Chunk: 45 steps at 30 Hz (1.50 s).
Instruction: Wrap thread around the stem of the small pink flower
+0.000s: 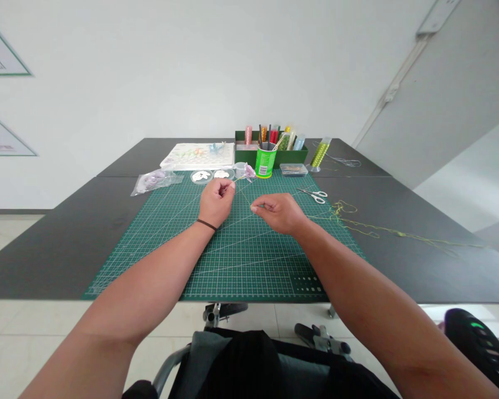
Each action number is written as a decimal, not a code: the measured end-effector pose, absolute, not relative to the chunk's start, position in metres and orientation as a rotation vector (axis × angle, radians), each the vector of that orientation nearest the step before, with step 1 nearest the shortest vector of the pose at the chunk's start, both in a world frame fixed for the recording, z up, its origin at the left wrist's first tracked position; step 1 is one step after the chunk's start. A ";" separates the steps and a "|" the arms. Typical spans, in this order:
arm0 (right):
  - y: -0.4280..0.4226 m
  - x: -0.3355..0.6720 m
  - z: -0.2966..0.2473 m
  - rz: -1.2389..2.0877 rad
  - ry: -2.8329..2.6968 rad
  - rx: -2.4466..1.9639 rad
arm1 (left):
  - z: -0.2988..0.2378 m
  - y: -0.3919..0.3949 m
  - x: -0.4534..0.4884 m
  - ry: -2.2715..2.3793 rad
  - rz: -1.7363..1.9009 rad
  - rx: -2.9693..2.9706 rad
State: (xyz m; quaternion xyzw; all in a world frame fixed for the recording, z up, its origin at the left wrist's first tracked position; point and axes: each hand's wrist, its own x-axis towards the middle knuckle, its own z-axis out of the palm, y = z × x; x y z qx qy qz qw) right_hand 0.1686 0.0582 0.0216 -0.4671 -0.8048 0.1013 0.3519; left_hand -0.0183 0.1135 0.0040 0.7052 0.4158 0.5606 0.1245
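Note:
Over the green cutting mat (158, 244), my left hand (217, 200) pinches a thin yellow-green stem. From its fingertips the stem leads to a small purple flower (248, 171). My right hand (279, 213) sits lower and to the right, thumb and forefinger pressed together on a fine thread, which shows faintly between the two hands. Beyond the right hand, a loose tangle of yellow-green thread (339, 211) trails over the mat and off across the table. White-handled scissors (317, 196) lie just behind that tangle.
At the back stand a green can (266, 161) holding sticks, a dark green box (243, 154) of thread spools, and a yellow-green spool (320, 153). Nearby lie a clear case (293, 170), dishes of white pieces (202, 176), a white pad (183, 155) and a plastic bag (156, 180).

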 end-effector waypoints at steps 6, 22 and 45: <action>0.051 0.168 0.026 0.144 -2.141 -1.135 | 0.005 0.111 -0.017 1.216 1.575 2.120; 0.050 0.178 0.034 -0.100 -1.962 -1.105 | 0.000 0.106 -0.016 0.922 1.084 2.566; 0.075 0.191 0.027 0.340 -1.717 -1.396 | 0.006 0.094 -0.015 0.512 0.800 2.517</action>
